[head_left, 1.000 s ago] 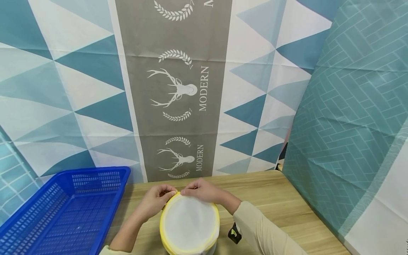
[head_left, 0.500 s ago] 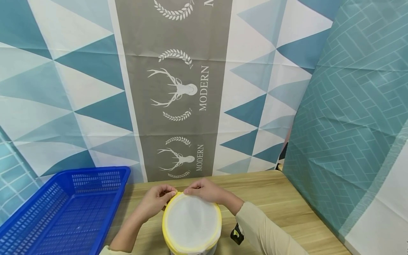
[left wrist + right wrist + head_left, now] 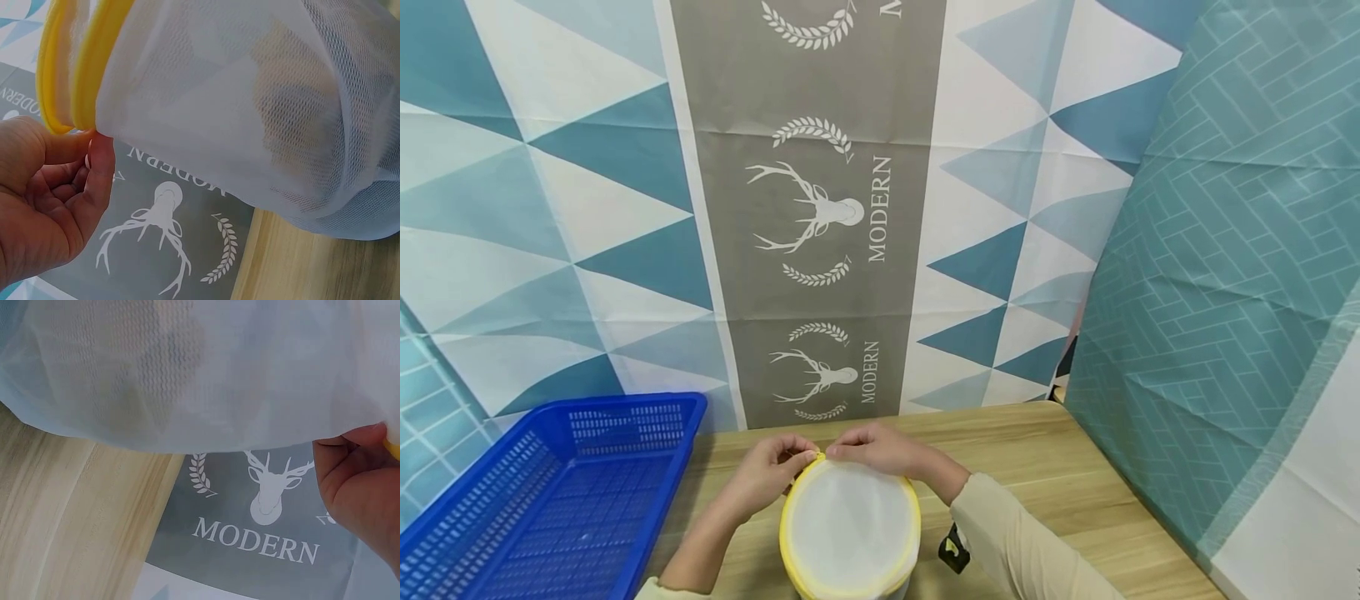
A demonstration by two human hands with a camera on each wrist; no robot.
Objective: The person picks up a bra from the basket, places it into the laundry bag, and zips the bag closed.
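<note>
A white mesh laundry bag point(image 3: 853, 525) with a round top and yellow zipper edging stands upright on the table, in front of the person. My left hand point(image 3: 763, 475) pinches the edging at the far side of the top between thumb and fingers. Right beside it, my right hand point(image 3: 880, 450) pinches the same rim. In the left wrist view, two yellow bands point(image 3: 87, 69) run around the bag's end, and the left fingertips grip their lower edge. A tan patch shows blurred through the mesh. The right wrist view has the right fingers point(image 3: 356, 453) at the bag's edge.
A blue plastic basket point(image 3: 587, 500) stands on the left of the wooden table point(image 3: 1022, 450). A small black item with a yellow-green mark point(image 3: 953, 550) is beside the right sleeve. Patterned cloth point(image 3: 820, 208) hangs behind the table, and teal cloth point(image 3: 1217, 250) on the right.
The right hand shifted slightly right along the rim, then back to the left hand's fingertips. The bag's top moved a little to the right overall. The left hand stays in place.
</note>
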